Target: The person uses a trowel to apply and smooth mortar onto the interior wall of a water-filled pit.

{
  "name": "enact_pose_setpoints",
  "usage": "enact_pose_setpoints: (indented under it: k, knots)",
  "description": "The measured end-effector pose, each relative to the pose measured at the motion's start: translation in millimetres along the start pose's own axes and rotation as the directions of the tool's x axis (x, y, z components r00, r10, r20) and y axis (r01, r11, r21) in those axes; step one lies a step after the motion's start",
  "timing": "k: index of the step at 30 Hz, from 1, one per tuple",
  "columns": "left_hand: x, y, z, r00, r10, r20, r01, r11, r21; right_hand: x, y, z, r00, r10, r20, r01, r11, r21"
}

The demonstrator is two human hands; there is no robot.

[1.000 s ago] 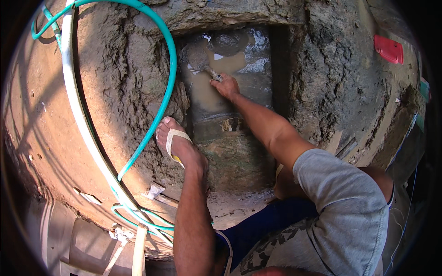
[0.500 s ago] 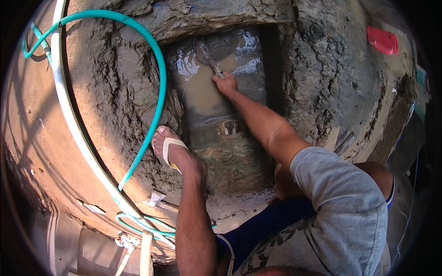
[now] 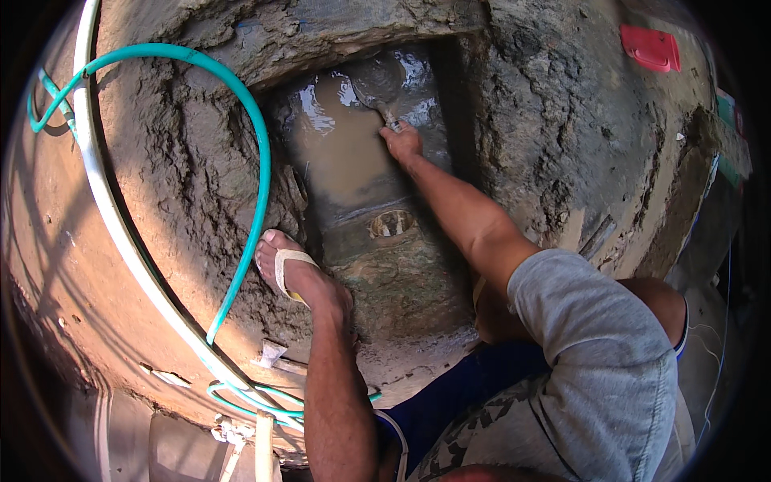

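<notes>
My right hand reaches down into a rectangular pit, fingers closed round the short handle of a muddy, trowel-like tool. Its broad, rounded head lies in wet grey mud at the pit's far end, where mud and water blur its outline. Beside it on the left spreads a shallow pool of brown water. Nearer to me, a round opening shows in the pit's near wall. My left hand is out of sight.
My sandalled left foot stands on the pit's left edge. A green hose and a long white pipe curve along the left. Rough, muddy ground surrounds the pit. A red plastic piece lies at the far right.
The view has shifted, so most of the ground and hose appear farther left. In the pit, my right hand has moved the tool slightly rightward, and more of its handle end shows.
</notes>
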State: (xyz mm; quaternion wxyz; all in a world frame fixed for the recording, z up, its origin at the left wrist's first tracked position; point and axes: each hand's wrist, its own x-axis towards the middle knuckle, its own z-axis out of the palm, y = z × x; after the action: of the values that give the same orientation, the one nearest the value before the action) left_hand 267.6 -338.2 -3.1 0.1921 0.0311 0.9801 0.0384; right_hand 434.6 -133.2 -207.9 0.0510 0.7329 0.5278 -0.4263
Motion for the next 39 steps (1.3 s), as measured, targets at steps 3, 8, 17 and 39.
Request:
enact_pose_setpoints:
  k: [3, 8, 17, 39]
  knots:
    - [-1.9, -2.6, 10.5, 0.885, 0.321, -0.336, -0.248, 0.938, 0.243, 4.7, 6.2, -8.4, 0.999, 0.002, -0.049, -0.003, 1.0, -0.016]
    - [-4.4, 1.7, 8.1, 0.934, 0.222, -0.279, -0.18, 0.969, 0.17, 4.0, 0.9, -33.8, 0.985, 0.071, -0.155, -0.063, 0.996, 0.056]
    - [-7.4, 11.6, -0.6, 0.996, 0.031, -0.087, -0.017, 0.988, 0.15, -48.1, -6.3, -79.6, 0.987, -0.079, -0.139, 0.09, 0.993, 0.076]
    - [16.9, -28.8, 40.9, 0.874, 0.34, -0.347, -0.205, 0.906, 0.371, -162.7, 51.1, -504.4, 0.939, 0.287, 0.189, -0.332, 0.62, 0.711]
